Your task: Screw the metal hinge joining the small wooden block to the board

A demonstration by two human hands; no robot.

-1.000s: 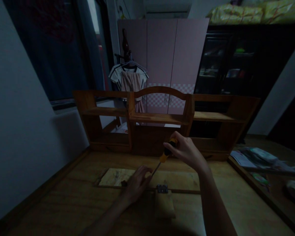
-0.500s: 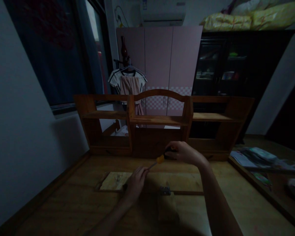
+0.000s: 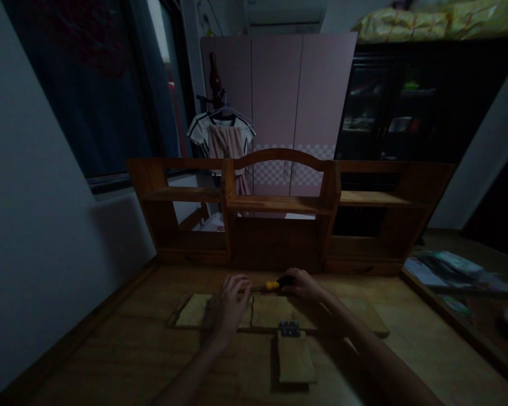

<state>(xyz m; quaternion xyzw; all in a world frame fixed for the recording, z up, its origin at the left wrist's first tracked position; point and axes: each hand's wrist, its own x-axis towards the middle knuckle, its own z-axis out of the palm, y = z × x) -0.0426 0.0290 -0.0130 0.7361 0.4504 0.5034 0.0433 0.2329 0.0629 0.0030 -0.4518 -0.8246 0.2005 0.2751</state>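
Observation:
A screwdriver with a black and yellow handle [image 3: 272, 285] lies almost level above a long wooden board [image 3: 275, 311]. My right hand [image 3: 303, 285] is closed around the black end of its handle. At the other end, the fingers of my left hand [image 3: 232, 301] pinch the shaft near its tip; anything small between them is hidden. A metal hinge [image 3: 289, 328] sits at the board's near edge, where a small wooden block [image 3: 296, 360] meets it. Left of a dark jagged line, the board shows a paler, rough-marked section.
The tabletop [image 3: 122, 338] is wood. A wooden shelf unit [image 3: 279, 206] stands along its back edge. Papers and plastic packets [image 3: 452, 268] lie at the right beyond a raised wooden edge. A white wall [image 3: 46, 225] borders the left side.
My right hand has come down and the screwdriver has swung from slanted to nearly level. My left hand has shifted slightly left and up. The view has tilted down a little.

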